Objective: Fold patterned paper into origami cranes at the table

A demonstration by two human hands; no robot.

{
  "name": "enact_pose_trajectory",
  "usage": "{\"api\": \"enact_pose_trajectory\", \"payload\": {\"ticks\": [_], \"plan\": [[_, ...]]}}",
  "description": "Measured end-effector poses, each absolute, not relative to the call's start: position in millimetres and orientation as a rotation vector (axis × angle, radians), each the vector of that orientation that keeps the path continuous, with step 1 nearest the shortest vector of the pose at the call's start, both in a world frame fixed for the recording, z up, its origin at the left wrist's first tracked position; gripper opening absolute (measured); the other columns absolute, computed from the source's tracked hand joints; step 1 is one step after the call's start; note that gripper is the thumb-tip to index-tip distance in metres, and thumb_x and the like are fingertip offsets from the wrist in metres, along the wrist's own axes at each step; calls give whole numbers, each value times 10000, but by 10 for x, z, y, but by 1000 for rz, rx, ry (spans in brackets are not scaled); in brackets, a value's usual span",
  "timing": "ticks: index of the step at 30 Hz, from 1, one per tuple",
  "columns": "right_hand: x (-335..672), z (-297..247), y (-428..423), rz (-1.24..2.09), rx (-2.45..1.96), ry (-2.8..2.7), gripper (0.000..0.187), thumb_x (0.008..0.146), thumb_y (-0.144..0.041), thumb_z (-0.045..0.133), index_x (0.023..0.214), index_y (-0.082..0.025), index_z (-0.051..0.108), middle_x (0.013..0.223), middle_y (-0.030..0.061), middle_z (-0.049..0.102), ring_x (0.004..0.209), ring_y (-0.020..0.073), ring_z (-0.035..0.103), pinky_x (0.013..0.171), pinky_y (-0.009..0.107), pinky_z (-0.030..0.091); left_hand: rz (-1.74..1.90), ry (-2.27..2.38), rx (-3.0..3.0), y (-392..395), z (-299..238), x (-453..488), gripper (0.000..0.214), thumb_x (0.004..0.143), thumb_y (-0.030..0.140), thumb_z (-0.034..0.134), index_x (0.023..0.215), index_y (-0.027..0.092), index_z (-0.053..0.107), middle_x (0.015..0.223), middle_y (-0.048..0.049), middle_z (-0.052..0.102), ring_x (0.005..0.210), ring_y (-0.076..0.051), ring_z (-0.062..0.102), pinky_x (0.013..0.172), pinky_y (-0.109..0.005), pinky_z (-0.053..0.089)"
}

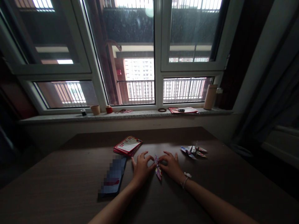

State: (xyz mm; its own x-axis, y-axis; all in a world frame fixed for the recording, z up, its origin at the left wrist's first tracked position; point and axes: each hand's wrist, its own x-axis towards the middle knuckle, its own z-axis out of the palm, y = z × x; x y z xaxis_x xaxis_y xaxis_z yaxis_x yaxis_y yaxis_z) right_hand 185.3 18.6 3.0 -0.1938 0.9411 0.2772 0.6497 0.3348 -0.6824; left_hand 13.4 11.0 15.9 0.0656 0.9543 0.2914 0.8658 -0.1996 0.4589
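A slim piece of folded patterned paper (158,175), pointed at its ends, is on the table in front of me. My left hand (142,167) pinches it from the left between thumb and forefinger. From the other side, my right hand (172,167) pinches the same paper with thumb and forefinger, its other fingers raised. The fingertips cover the paper's middle. To the right lie several folded paper pieces (193,151) with pointed tips, like origami cranes.
Left of my hands lie a stack of red-edged printed sheets (128,145) and a dark phone-like object (114,179), partly pixelated. The windowsill (140,115) beyond the brown table (70,174) holds a cup (95,109), scissors (181,110) on papers, and a tall bottle (210,97).
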Motion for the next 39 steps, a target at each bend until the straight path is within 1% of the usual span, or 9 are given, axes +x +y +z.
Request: {"api": "enact_pose_trajectory", "payload": {"ticks": [5,9,13,16,19,22,27,33,39], "plan": [[1854,52,177,554,-1434,-1956,119,833,-311,627,838,-303,745,1078,-6,712,1312,267,409,1123,625,-64,791,1882,2213,108,130,128,96,788,357,690,863,348,749,1364,-42,552,1294,-305,450,1083,-721,75],[1853,40,182,538,-1450,-1963,137,842,-330,620,835,-313,756,1072,9,706,1288,277,418,1122,623,-26,741,1905,2205,118,113,125,111,786,402,691,843,345,767,1346,-52,571,1287,-315,452,1090,-717,45],[1849,20,192,504,-1440,-1977,130,850,-339,624,837,-306,749,1064,19,693,1266,283,423,1115,623,-32,718,1917,2235,122,122,129,126,801,423,675,843,343,763,1337,-55,579,1271,-310,468,1080,-729,61],[1846,19,192,460,-1471,-1979,122,848,-356,630,857,-292,733,1075,35,662,1198,272,460,1110,624,18,720,1903,2255,117,126,127,121,808,414,672,864,337,747,1315,-48,596,1260,-304,478,1068,-744,75],[1849,26,187,451,-1514,-1974,118,843,-368,630,870,-303,725,1085,38,629,1169,270,465,1095,628,82,748,1858,2269,118,118,121,148,812,392,674,945,359,730,1315,-35,593,1259,-297,478,1070,-742,89],[1852,28,187,455,-1530,-1955,121,844,-368,622,855,-301,723,1073,30,621,1160,268,471,1089,625,108,737,1811,2290,137,106,115,211,821,376,673,1022,419,718,1355,-29,562,1271,-296,466,1077,-733,90],[1852,14,199,453,-1561,-1914,140,812,-358,662,767,-230,697,1036,44,628,1128,260,492,1102,576,134,588,1805,2336,173,98,89,209,836,428,649,1027,495,701,1464,1,469,1339,-341,382,1046,-769,63],[1856,15,209,447,-1566,-1927,169,818,-394,650,763,-240,690,1053,35,624,1144,264,483,1101,560,142,517,1856,2436,184,82,37,237,859,574,536,1058,552,663,1546,71,336,1426,-391,222,1024,-789,-22],[1858,25,205,449,-1569,-1958,173,821,-406,652,774,-241,681,1070,35,610,1139,253,476,1095,565,147,498,1918,2442,192,97,24,320,809,664,532,1100,576,629,1568,84,282,1449,-388,162,1032,-762,-86]]}}
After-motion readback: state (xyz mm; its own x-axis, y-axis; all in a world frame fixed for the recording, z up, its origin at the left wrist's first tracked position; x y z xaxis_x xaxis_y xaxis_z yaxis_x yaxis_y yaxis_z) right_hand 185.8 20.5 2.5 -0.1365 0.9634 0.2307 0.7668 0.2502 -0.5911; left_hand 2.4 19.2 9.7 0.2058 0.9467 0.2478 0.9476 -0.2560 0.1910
